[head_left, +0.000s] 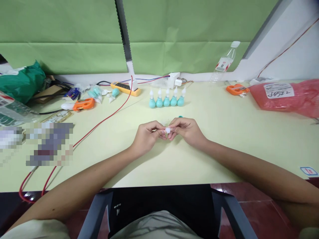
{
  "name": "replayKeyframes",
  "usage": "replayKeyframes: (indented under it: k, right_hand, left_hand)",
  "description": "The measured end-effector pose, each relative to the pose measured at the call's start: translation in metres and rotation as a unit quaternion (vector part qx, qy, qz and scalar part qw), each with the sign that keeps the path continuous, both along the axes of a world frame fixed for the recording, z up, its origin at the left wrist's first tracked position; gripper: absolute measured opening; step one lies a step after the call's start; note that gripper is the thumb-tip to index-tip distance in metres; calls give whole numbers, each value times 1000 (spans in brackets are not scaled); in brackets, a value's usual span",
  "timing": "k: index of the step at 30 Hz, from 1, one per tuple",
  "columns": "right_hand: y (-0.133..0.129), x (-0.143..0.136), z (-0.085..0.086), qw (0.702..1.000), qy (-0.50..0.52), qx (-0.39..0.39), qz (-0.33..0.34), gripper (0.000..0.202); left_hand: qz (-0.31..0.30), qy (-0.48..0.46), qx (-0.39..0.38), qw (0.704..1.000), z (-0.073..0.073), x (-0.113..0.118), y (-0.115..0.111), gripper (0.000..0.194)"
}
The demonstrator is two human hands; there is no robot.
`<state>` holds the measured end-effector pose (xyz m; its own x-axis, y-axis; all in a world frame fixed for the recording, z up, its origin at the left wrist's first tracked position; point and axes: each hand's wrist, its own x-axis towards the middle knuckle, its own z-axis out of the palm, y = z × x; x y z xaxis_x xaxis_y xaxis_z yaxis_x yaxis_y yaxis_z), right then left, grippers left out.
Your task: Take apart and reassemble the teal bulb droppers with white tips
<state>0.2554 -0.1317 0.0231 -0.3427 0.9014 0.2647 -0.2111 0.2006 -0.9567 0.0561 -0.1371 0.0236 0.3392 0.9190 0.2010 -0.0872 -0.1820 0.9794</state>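
Observation:
Both hands meet above the middle of the pale table. My left hand is closed, its fingertips pinching one side of a small white piece. On the other side of that piece, my right hand pinches it too. Just behind my right hand, a small teal thing shows partly. Farther back stands a row of several teal bulb-shaped items with white pointed tops, upright and side by side.
Orange cutters and a yellow power strip lie at the back left. A red cable crosses the left side. At the right are a clear bottle, another orange tool and a red bag.

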Motion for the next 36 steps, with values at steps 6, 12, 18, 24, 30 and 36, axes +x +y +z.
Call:
replayKeyframes:
  k: [6,12,18,24,30,36]
  right_hand:
    - [0,0,1,1000,8,-15,-5,27]
    - [-1,0,3,1000,-2,18,-12,25]
    - [-4,1,13,1000,-8,13,-3,28]
    - [-4,3,16,1000,2,23,0,26]
    - [-6,5,21,996,-43,81,2,25]
    - [23,19,76,926,-269,254,-71,12]
  left_hand:
    - [-10,-10,5,1000,3,3,-3,26]
    - [-10,-7,-2,1000,9,4,-8,27]
    - [-24,-30,-1,999,10,1,-4,31]
    - [-48,-54,-4,997,14,1,-4,29]
    - [-66,-10,-18,998,16,0,1,29]
    - [131,180,224,949,4,-17,29,23]
